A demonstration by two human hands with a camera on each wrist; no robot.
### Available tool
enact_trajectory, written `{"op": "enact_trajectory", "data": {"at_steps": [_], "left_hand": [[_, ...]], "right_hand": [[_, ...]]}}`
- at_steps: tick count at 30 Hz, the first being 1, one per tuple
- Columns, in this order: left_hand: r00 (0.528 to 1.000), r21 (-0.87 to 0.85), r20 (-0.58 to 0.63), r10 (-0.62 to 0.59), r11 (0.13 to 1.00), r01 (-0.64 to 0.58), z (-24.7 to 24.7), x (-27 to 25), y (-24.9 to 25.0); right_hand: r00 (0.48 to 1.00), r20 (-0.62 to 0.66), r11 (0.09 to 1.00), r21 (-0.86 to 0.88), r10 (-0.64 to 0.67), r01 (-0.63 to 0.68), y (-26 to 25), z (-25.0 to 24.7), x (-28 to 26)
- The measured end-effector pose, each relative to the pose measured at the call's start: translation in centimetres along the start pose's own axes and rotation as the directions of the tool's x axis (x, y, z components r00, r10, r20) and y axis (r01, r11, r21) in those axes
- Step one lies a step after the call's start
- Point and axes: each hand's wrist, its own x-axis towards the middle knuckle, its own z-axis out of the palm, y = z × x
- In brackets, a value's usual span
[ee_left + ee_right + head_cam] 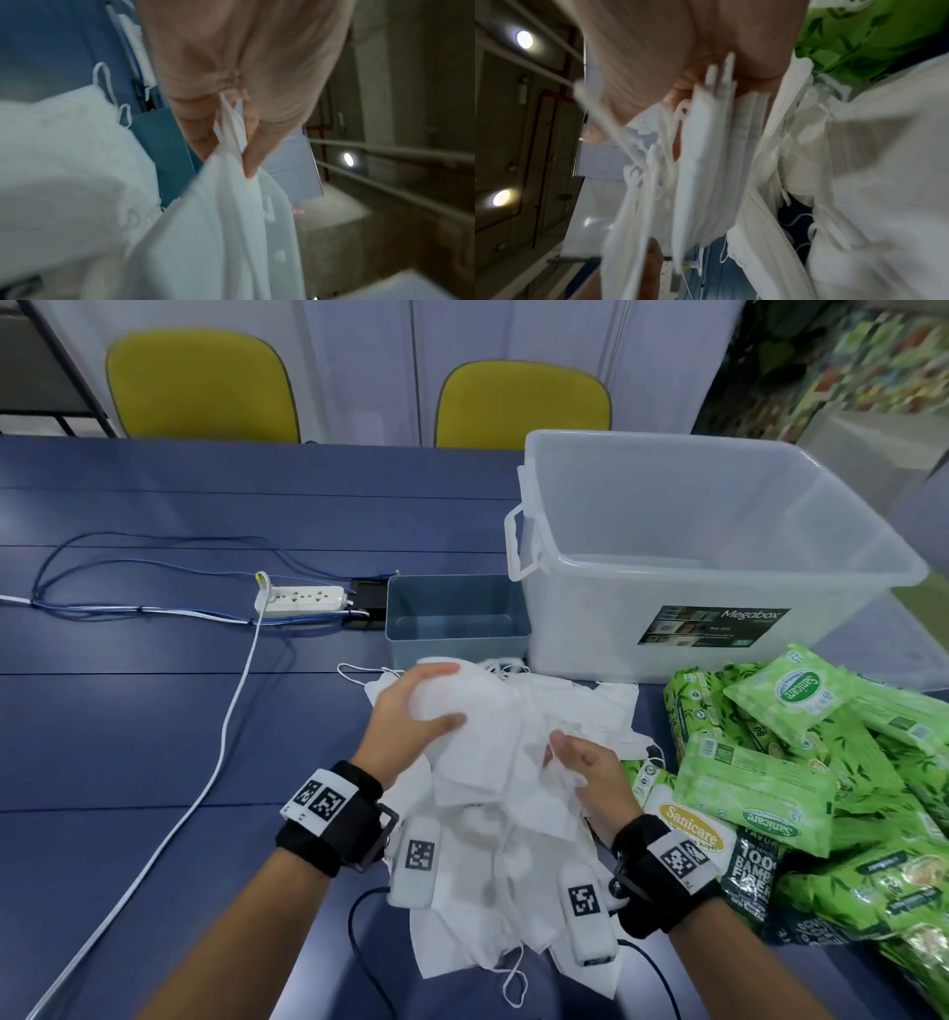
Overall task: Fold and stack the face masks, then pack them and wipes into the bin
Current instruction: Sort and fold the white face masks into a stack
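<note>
A loose heap of white face masks [513,814] lies on the blue table in front of me. My left hand [418,711] grips a white mask [462,695] lifted above the heap; in the left wrist view the mask [231,203] hangs pinched between my fingers [252,156]. My right hand [580,762] holds a bunch of masks [700,162] by their edges beside it. Green wipe packs [801,762] are piled to the right. The clear plastic bin [719,546] stands behind them, with nothing visible inside.
A small grey-blue box [457,618] sits just beyond the masks, left of the bin. A white power strip [300,600] and cables [226,711] lie on the table's left half. Two yellow chairs [200,382] stand at the far edge.
</note>
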Motion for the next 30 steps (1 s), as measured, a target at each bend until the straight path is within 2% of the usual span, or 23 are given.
{"op": "enact_trajectory", "data": {"at_steps": [1,2,4,7,11,15,17,18,20,23,27,30], "left_hand": [[0.993,-0.148,-0.087,-0.086,0.986,0.072,0.0,0.1,0.0],[0.977,-0.293,-0.123,-0.175,0.947,0.133,0.1,0.1,0.0],[0.952,-0.461,-0.134,-0.274,0.868,0.185,0.5,0.1,0.2],[0.947,-0.458,-0.152,-0.281,0.869,0.185,1.6,-0.2,0.3],[0.952,-0.387,-0.096,-0.292,0.892,0.235,3.0,-1.0,-0.6],[0.985,-0.124,-0.068,-0.158,0.981,0.149,3.4,-1.3,-0.4],[0.989,0.000,-0.117,-0.087,0.996,0.088,3.2,-1.2,-0.2],[0.985,0.006,-0.153,-0.075,0.997,0.077,3.1,-1.1,-0.2],[0.965,-0.122,-0.223,-0.135,0.986,0.110,2.6,-0.7,-0.3],[0.946,-0.417,-0.211,-0.245,0.898,0.139,1.8,-0.3,-0.1],[0.973,-0.448,-0.165,-0.161,0.891,0.071,1.3,0.0,0.2],[0.984,-0.455,-0.094,-0.153,0.886,0.094,1.8,-0.1,0.4]], "right_hand": [[1.000,-0.017,1.000,0.030,0.004,-0.003,-0.1,0.0,0.1],[1.000,-0.024,0.999,0.042,0.015,-0.014,-0.4,0.0,0.0],[0.999,-0.010,0.998,0.057,0.040,-0.039,-0.8,0.1,0.0],[0.997,0.007,0.991,0.114,0.074,-0.075,-0.7,0.6,0.2],[0.992,-0.049,0.973,0.207,0.115,-0.102,-1.1,1.5,0.1],[0.988,-0.101,0.974,0.203,0.121,-0.098,-1.0,1.4,0.4],[0.986,-0.124,0.981,0.172,0.111,-0.089,-0.6,1.0,0.4],[0.986,-0.133,0.982,0.173,0.100,-0.076,-0.3,0.8,0.5],[0.984,-0.151,0.986,0.154,0.089,-0.066,0.0,0.5,0.4],[0.981,-0.181,0.991,0.127,0.068,-0.045,-0.1,0.4,0.3],[0.985,-0.173,0.993,0.121,0.010,0.011,0.3,0.2,0.6],[0.993,-0.109,0.993,0.099,-0.054,0.065,0.5,0.2,0.9]]}}
